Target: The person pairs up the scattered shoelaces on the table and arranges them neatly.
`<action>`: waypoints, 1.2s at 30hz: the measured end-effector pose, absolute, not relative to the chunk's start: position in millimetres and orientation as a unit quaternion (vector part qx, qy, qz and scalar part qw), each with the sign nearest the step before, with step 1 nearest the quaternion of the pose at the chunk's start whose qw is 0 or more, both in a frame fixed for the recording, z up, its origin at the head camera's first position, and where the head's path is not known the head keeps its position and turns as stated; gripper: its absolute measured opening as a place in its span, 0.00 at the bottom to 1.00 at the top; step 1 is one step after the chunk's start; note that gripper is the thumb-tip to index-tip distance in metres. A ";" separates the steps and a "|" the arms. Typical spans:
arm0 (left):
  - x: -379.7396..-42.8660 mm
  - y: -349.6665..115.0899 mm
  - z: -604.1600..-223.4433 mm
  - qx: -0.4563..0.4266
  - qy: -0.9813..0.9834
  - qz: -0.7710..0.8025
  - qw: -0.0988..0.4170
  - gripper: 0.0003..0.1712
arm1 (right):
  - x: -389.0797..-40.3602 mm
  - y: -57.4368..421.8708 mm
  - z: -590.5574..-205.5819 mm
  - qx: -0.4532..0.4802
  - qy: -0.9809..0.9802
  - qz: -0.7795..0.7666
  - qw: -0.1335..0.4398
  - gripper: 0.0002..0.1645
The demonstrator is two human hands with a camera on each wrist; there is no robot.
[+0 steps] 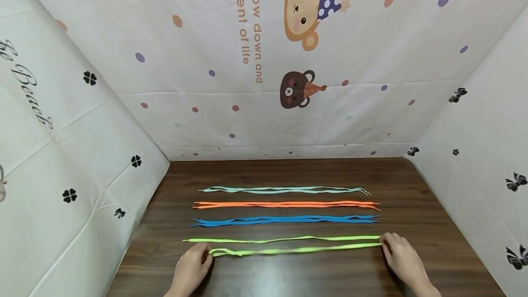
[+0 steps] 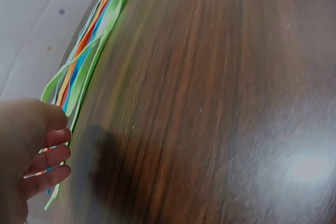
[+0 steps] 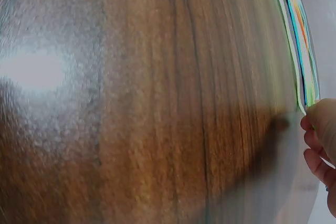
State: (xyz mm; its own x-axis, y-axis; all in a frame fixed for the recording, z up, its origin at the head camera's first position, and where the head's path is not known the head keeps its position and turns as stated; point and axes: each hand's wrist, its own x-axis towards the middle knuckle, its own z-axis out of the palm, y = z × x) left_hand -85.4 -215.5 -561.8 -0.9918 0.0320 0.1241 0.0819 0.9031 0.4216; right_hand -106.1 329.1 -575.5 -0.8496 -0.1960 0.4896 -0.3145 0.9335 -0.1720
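Note:
Two strands of yellow-green flat shoelace [image 1: 305,250] run left to right near the front of the table. My left hand [image 1: 193,265] pinches the near strand at its left end, where it doubles into a small loop. The far strand's left tip lies free beyond that hand. At the other end, my right hand [image 1: 402,258] holds both strands together between thumb and fingers. In the left wrist view, green lace [image 2: 79,90] rises in a bend from the thumb and forefinger. The right wrist view has the pinched lace [image 3: 290,40] at the fingertips.
Behind the green strands lie blue laces [image 1: 284,219], orange laces [image 1: 284,204] and pale mint laces [image 1: 284,190], in parallel rows. The dark wood table [image 1: 255,168] meets a printed white sheet [image 1: 247,127] at the back and sides.

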 end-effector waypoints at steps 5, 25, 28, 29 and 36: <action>-89.0 -226.7 -560.9 -0.002 -0.975 -0.216 0.048 0.09 | -107.4 332.6 -577.2 0.134 -0.953 0.124 0.243 0.19; -97.6 -272.1 -558.5 0.043 -0.973 -0.212 0.086 0.05 | -115.1 339.6 -578.5 0.117 -0.959 0.123 0.226 0.17; -99.6 -275.3 -560.0 0.048 -0.973 -0.211 0.086 0.05 | -116.0 339.6 -578.8 0.115 -0.961 0.124 0.219 0.17; -100.3 -276.1 -560.4 0.049 -0.972 -0.211 0.087 0.05 | -116.1 339.4 -579.0 0.115 -0.961 0.123 0.218 0.17; -103.9 -279.2 -562.4 0.062 -0.973 -0.201 0.096 0.06 | -116.9 338.1 -579.0 0.108 -0.961 0.129 0.218 0.17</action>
State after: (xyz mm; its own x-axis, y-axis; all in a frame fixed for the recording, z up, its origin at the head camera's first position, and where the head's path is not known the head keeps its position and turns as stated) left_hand -103.9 -279.2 -562.4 -0.9739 -0.1599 0.1608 -0.0830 0.9112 0.4036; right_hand -116.9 338.1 -579.0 -0.8811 -0.1520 0.4479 -0.2648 0.9432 -0.2009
